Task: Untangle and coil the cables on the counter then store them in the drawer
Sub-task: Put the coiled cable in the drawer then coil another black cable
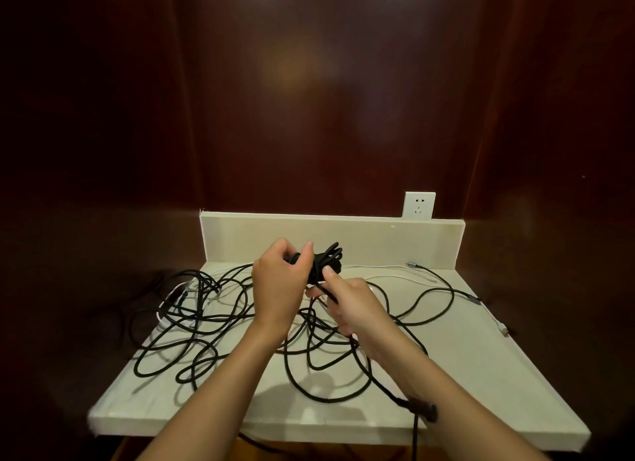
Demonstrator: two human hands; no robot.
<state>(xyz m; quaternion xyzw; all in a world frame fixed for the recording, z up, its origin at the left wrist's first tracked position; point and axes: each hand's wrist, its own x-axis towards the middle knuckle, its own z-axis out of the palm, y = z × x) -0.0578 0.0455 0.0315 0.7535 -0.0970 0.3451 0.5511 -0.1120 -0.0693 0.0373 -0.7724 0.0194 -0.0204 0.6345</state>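
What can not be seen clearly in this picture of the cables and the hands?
- Drawer: not in the head view at all.
- Coiled black bundle: partly covered by the left hand, so its loops cannot be counted.
- Black cable: runs off the bottom edge, end unseen.
- Cables at the counter's left edge: lost in dark shadow.
- White cable: too thin to follow through the tangle.

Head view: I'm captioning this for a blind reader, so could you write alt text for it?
A person's left hand holds a coiled bundle of black cable above a pale counter while the right hand pinches a strand leading into it. Loose black and white cables sprawl tangled across the counter, below a white wall socket.
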